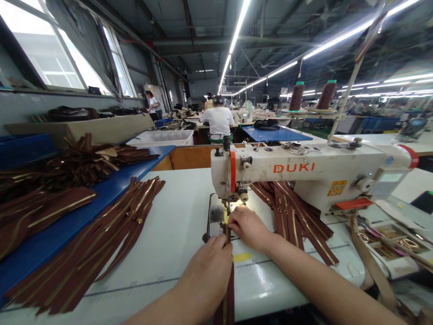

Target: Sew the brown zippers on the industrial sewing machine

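A brown zipper point(230, 289) runs from the near table edge up toward the needle of a white sewing machine point(264, 169). My left hand point(214, 262) is closed around the zipper, a little in front of the needle plate. Closer to the presser foot point(228, 208), my right hand point(248, 225) pinches the zipper's far end with bent fingers. Its fingertips partly hide that end. More brown zippers with gold teeth point(291, 216) lie under the machine arm, and another fanned bundle point(111, 239) is on the table to the left.
A blue side table point(111, 198) at left carries a heap of brown zipper strips point(84, 158). On the right is a parts tray point(392, 243) with metal rings. Thread cones point(297, 97) stand behind the machine. A person in a white shirt point(217, 121) sits ahead.
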Demonstrator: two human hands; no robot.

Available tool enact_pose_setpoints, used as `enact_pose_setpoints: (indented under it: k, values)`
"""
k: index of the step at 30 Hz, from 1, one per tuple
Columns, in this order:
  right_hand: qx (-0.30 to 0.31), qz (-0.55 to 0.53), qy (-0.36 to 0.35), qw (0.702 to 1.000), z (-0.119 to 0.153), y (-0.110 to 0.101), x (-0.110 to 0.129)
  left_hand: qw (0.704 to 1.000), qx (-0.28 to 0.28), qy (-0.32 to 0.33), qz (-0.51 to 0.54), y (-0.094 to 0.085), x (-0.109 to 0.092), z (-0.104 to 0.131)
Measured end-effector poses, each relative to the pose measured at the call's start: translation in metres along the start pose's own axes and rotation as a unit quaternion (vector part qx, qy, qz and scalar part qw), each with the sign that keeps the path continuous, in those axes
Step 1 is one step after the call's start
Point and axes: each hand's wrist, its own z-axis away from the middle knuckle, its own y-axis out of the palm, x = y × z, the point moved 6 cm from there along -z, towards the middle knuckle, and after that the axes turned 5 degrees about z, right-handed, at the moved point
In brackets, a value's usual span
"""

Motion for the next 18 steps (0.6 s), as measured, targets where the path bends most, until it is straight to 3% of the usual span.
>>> enact_pose_setpoints:
  k: [4, 11, 18]
  values:
    - [-0.002, 0.004, -0.004, 1.0, -0.001, 0.0, 0.0, 0.998, -0.04, 0.015, 0.047, -0.006, 0.015, -0.009]
    - [0.006, 0.006, 0.008, 1.0, -0.002, 0.0, -0.001, 0.995, -0.08, 0.044, 0.049, 0.002, 0.032, -0.016]
    - [0.006, 0.005, 0.033, 0.999, -0.001, 0.0, -0.001, 0.982, -0.1, 0.159, -0.016, 0.003, 0.03, -0.013]
